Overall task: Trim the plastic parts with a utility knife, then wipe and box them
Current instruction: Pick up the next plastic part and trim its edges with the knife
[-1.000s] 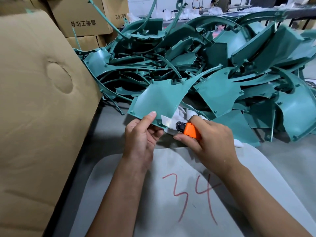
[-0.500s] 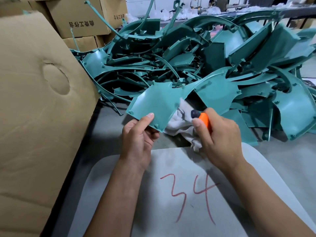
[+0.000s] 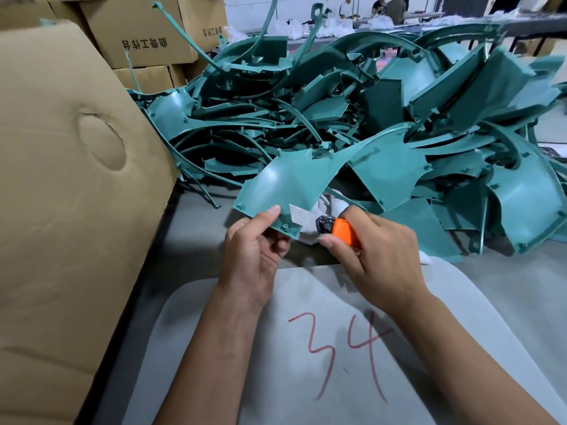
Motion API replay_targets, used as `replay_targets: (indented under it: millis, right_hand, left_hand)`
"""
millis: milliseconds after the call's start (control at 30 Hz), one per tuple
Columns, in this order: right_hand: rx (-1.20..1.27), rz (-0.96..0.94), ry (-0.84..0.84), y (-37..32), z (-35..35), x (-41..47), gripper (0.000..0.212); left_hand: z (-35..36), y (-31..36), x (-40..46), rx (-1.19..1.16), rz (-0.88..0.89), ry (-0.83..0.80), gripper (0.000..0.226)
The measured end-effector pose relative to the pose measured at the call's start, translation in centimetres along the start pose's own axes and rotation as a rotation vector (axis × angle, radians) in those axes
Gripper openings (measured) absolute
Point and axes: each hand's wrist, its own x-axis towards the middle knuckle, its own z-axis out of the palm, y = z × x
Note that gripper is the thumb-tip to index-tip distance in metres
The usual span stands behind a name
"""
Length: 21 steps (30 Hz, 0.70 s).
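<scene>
**Knife blade at the edge of a teal plastic part**

Near the centre of the frame, the left hand (image 3: 254,240) pinches a curved teal plastic part (image 3: 287,185) at its lower edge, the thumb pressed flat on the upper face and the other fingers curled under it. The part is held up above the tabletop (image 3: 196,228) and its long narrow tip reaches toward the upper right. Just to the right, the right hand (image 3: 380,250) is closed around an orange utility knife (image 3: 342,230), with the thumb along the lower side of the handle. The black head of the knife points left, and its pale blade (image 3: 299,213) lies against the lower right edge of the part.

Behind the two hands a white cloth (image 3: 329,205) shows partly, below the part. Beyond it, a big pile of teal parts (image 3: 399,118) fills the middle and the right of the frame. In the lower part of the frame both forearms pass over a light grey board (image 3: 460,317) with a red "34" (image 3: 340,348) written on it. A large sheet of brown cardboard (image 3: 61,210) covers the left side. In the upper left stand cardboard boxes (image 3: 138,32) with printed characters. At the top right, far away, some people are at another table, too small to describe.
</scene>
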Motion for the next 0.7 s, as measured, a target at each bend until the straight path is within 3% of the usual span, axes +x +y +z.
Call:
replay_targets:
  millis: [233, 433, 533, 700]
  right_hand:
    - [0.022, 0.293, 0.170, 2.8, -0.4, 0.4, 0.054]
    - [0.101, 0.080, 0.168, 1.3, -0.2, 0.2, 0.055]
    - [0.070, 0.078, 0.156, 1.5, 0.0, 0.2, 0.064]
    - [0.036, 0.069, 0.186, 2.0, -0.1, 0.1, 0.061]
  left_hand:
    - [-0.6, 0.3, 0.2, -0.006, -0.012, 0.030, 0.013]
    - [-0.5, -0.2, 0.2, 0.021, -0.011, -0.028, 0.020]
    - [-0.3, -0.3, 0.0, 0.018, -0.034, -0.039, 0.031]
    - [0.0, -0.4, -0.1, -0.017, -0.106, -0.035, 0.031]
